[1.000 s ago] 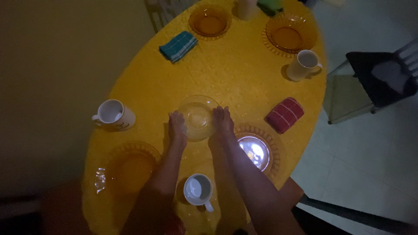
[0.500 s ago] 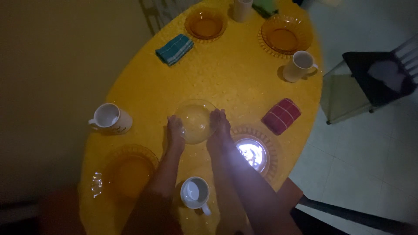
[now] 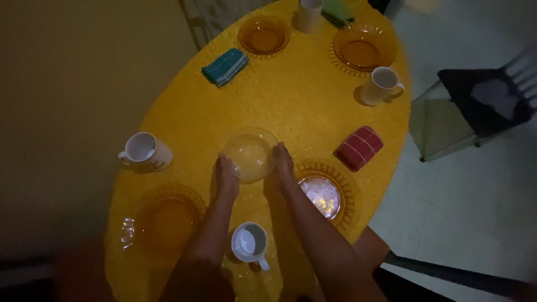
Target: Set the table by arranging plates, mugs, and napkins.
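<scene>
With both hands, left (image 3: 226, 172) and right (image 3: 282, 159), pressed flat against opposite sides of the clear glass bowl (image 3: 249, 152) at mid-counter (image 3: 302, 100), likely to slip on smooth glass and knock the white mug (image 3: 250, 242) or amber plate (image 3: 323, 193) nearby.

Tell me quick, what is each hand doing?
Left hand: gripping the left side of the clear round glass bowl.
Right hand: gripping the bowl's right side.
</scene>
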